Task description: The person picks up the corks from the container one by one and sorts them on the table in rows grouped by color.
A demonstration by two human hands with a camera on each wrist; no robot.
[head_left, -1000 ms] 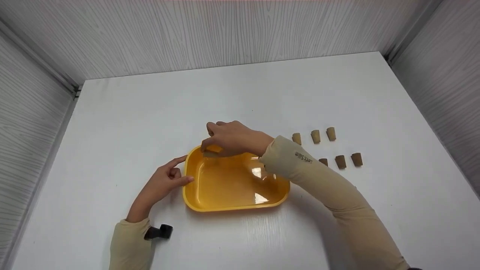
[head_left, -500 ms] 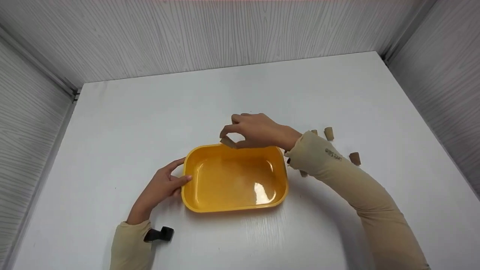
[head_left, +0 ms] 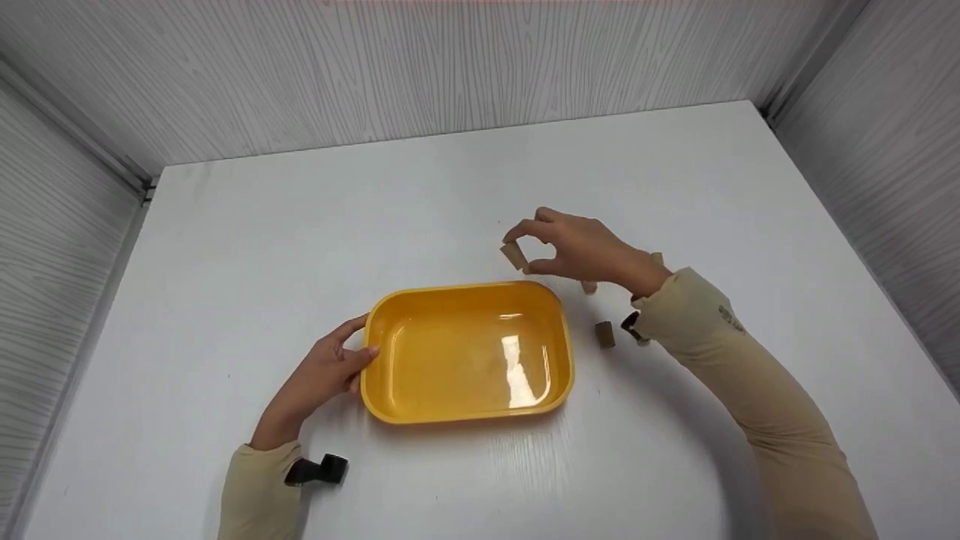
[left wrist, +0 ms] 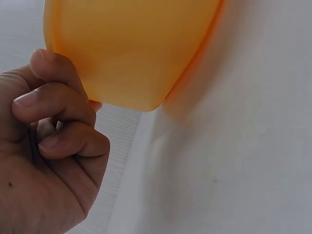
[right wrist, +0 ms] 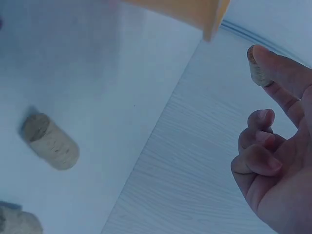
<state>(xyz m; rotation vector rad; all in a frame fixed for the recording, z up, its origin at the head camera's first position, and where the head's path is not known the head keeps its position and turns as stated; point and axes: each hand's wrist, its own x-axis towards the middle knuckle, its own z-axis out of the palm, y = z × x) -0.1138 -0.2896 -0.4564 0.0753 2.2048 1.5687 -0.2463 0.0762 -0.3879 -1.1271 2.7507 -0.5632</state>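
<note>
A yellow plastic tub (head_left: 465,417) stands on the white table. At its left side my left hand (head_left: 319,375) grips the wall, thumb over the rim; in the left wrist view the other fingers of the left hand (left wrist: 58,126) are curled. Just beyond the tub's far right corner, my right hand (head_left: 589,251) pinches a tapered cork stopper (head_left: 514,256) between thumb and forefinger, above the table. The right wrist view has this cork (right wrist: 259,68) at the fingertips of the right hand (right wrist: 282,161), its other fingers curled inward.
One cork (head_left: 605,334) lies right of the tub. Another cork (head_left: 589,286) and a further cork (head_left: 657,259) are partly hidden by the right hand and forearm. Wood-grain panels (head_left: 450,75) close the table's back and sides.
My right hand has lifted from over the tub's far left part and moved right and away with the cork. The left hand stays at the tub's left rim.
</note>
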